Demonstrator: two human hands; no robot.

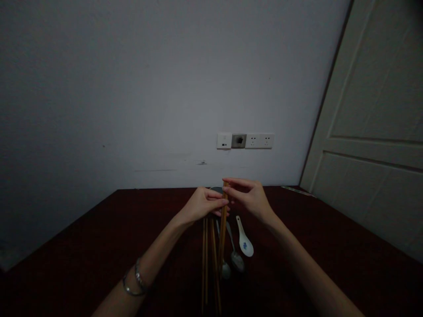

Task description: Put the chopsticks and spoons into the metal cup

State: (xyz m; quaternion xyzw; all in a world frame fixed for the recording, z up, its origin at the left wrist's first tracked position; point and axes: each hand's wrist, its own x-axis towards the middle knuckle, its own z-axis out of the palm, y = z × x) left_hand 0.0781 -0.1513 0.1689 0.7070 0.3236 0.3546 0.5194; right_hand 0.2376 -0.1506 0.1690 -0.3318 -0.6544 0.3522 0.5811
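A pair of wooden chopsticks (pixel 223 229) stands nearly upright between my hands, above the dark red table. My left hand (pixel 206 202) pinches them a little below the top, with a silver bracelet on that wrist. At their upper ends, my right hand (pixel 247 193) closes its thumb and fingers on them. Below lie more chopsticks (pixel 205 264) and another pair (pixel 216 268) close beside them. Two metal spoons, one metal spoon (pixel 237 262) and a second metal spoon (pixel 226 270) partly behind the held chopsticks, rest to the right. A white ceramic spoon (pixel 245 242) with a blue mark lies further right.
Behind my hands sits a round, pale-rimmed object (pixel 216 189), mostly hidden. The table (pixel 148 211) meets a grey wall with socket plates (pixel 253 141). A thin flat strip (pixel 297 191) lies at the back right, near a pale panelled door (pixel 373 132).
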